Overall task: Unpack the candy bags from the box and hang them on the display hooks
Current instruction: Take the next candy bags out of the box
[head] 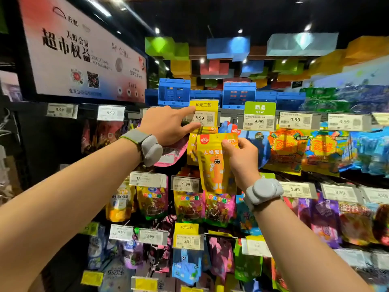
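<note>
My right hand (240, 159) pinches the upper right corner of a yellow candy bag (214, 163) with an orange carrot figure. It holds the bag upright against the top row of the display. Behind the bag hang more yellow bags (192, 148) of the same kind. My left hand (168, 125) reaches to the yellow 5.99 price tag (204, 114) at the hook's front; its forefinger and thumb touch the tag's left edge. The hook itself is hidden behind the tag. No box is in view.
Rows of hanging candy bags fill the rack, each hook with a price tag. A pink bag (172, 152) hangs under my left wrist. A green NEW tag (260, 115) sits right of the yellow one. Blue crates (174, 91) stand on top, and a sign (80, 51) is upper left.
</note>
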{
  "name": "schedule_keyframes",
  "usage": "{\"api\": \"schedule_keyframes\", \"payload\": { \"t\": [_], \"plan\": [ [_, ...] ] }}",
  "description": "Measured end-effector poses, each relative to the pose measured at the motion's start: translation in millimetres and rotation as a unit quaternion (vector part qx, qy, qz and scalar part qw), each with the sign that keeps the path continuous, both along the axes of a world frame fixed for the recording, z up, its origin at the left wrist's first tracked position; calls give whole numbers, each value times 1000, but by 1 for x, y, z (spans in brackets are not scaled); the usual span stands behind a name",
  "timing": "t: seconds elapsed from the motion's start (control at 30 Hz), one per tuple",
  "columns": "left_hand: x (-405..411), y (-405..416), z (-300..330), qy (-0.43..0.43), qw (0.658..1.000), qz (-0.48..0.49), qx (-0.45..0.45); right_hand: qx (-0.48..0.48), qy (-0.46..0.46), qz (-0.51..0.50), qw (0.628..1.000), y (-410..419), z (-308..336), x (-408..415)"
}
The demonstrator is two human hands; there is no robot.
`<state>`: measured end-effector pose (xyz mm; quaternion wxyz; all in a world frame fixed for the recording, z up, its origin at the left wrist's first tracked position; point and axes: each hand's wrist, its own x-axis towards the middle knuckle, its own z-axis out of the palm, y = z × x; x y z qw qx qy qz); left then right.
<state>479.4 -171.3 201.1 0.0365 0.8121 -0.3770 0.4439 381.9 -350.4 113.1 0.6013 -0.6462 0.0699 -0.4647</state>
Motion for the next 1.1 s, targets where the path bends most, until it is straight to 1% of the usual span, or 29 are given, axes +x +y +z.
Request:
{"api": "schedule_keyframes", "payload": {
  "t": [0.13,0.3,0.43,0.6,0.77,0.93,1.1],
  "plan": [
    [5,-5,1,-11,999,31,17,3,3,4,1000,1,0,8],
    [8,-7,7,-11,1000,23,9,7,2,14,1000,1,-1,19],
    [9,-5,16,43,999,-19,2,1,1,25,1000,0,1,28],
    [10,-1,25,105,993,-45,20,-17,0,26,1000,3,9,42],
    [10,-1,26,125,990,-64,25,15,15,33,999,7,20,59],
    [10,-1,25,129,989,-67,25,12,32,4,999,9,28,66],
    [12,-2,23,146,986,-80,14,12,18,0,1000,7,26,69]
  ]
}}
